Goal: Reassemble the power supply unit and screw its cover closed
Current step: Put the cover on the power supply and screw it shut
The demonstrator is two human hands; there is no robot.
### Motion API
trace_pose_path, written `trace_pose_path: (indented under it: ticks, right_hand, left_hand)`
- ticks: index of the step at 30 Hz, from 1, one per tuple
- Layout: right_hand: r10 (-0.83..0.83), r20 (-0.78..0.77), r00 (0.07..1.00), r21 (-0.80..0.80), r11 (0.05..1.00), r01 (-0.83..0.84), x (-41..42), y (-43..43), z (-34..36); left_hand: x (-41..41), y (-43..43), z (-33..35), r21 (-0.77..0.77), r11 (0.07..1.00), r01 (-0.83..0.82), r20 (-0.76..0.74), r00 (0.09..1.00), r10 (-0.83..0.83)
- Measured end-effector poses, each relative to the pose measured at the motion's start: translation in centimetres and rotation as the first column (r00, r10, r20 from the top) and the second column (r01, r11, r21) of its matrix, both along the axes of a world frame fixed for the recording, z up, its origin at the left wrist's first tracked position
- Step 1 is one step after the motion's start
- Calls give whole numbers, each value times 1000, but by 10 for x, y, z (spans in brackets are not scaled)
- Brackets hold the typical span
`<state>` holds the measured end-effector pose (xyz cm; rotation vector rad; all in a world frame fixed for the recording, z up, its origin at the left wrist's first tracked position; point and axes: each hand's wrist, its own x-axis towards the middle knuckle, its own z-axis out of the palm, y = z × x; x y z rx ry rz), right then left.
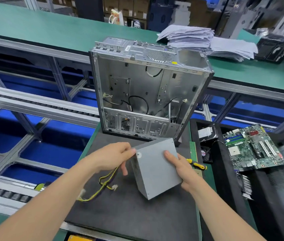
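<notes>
A grey metal power supply unit (pixel 155 169) is held tilted above the black mat (pixel 130 213), one corner pointing down. My left hand (pixel 115 157) grips its upper left corner, fingers curled over the edge. My right hand (pixel 181 169) holds its right side, with the thumb lying on the top face. A bundle of yellow and black cables (pixel 101 186) with white connectors hangs from the unit's left side down onto the mat. A yellow-handled screwdriver (pixel 196 164) lies on the mat just behind my right hand.
An empty computer case (pixel 148 87) stands open right behind the unit. A motherboard (pixel 252 148) lies at the right, with a small fan (pixel 205 153) and a hard drive (pixel 205 132) nearby. Paper stacks (pixel 207 40) sit on the far green bench. A conveyor runs at the left.
</notes>
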<state>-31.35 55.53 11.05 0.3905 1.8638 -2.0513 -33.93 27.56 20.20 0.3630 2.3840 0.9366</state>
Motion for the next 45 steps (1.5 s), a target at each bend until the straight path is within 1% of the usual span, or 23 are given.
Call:
trace_pose_path:
  ticks: [2,5,9,11,14,16,19,21,22,24,25,26,27,28,29,30,31,33,35,37,40,42,45]
  right_hand:
    - [53,-5,999,56,997,-53,0,6,6]
    - [83,5,997,148,986,-83,-1,9,15]
    - [101,40,994,321,941,-109,-6,11,29]
    - [110,52,993,479,869,-121,-11,11,35]
    - [150,60,987,729,668,-146,-17,7,37]
    - [174,53,983,807,572,-145,-17,3,33]
    - [179,28,984,816,565,-125,-13,4,32]
    - [132,11,991,836,542,-82,-10,9,33]
    - [85,19,996,863,502,-59,-9,14,34]
    - [-7,97,995,910,406,-86,-6,23,39]
    - [-42,161,986,902,412,-130,-4,27,42]
    - [-71,220,973,862,481,-159,-2,30,44]
    - [-96,256,962,789,595,-151,0,32,46]
    - [-119,270,956,699,706,-110,2,34,47]
    - [-136,270,953,616,785,-63,4,35,47]
    - [-141,266,954,558,829,-34,6,35,47]
    - [-138,258,956,525,851,-19,7,34,46]
    - [-178,227,958,471,881,51,10,35,41]
    - [-299,174,938,357,907,223,12,34,33]
    - [-419,105,902,220,894,389,15,28,23]
    - [-489,59,870,135,868,479,16,14,7]
    - [-475,29,880,201,865,460,15,10,2]
    - [-394,-87,915,395,829,395,13,13,2]
  left_hand:
    - [0,-8,-6,-18,996,92,27,995,-91]
    - [3,-10,-17,-117,974,193,-18,980,-197]
    - [7,-5,-30,-90,975,204,25,979,-202]
    - [10,-2,-37,-100,974,202,45,979,-198]
    - [17,2,-51,-40,988,147,103,984,-142]
    - [20,4,-61,-31,990,141,172,976,-133]
    - [16,2,-64,-56,993,108,228,969,-92]
    - [7,1,-61,-83,997,2,215,976,16]
    - [2,2,-60,-80,994,-78,184,979,91]
    - [-11,7,-61,-98,981,-170,-20,985,169]
    - [-15,13,-62,-96,978,-184,-107,979,174]
    - [-19,20,-64,-44,979,-198,-106,975,193]
    - [-22,26,-66,57,975,-216,-12,976,217]
    - [-24,33,-68,151,959,-241,127,966,223]
    - [-25,39,-70,196,947,-255,241,949,206]
    - [-26,43,-71,210,951,-228,282,945,165]
    - [-27,45,-72,203,962,-181,277,953,121]
    - [-28,45,-73,203,969,-139,276,958,79]
    - [-31,41,-73,225,959,-173,327,941,92]
    - [-34,35,-73,237,948,-211,408,908,100]
    - [-38,31,-70,214,939,-269,483,865,138]
    - [-38,33,-68,176,933,-313,427,878,214]
    - [-37,44,-70,133,945,-299,251,932,260]
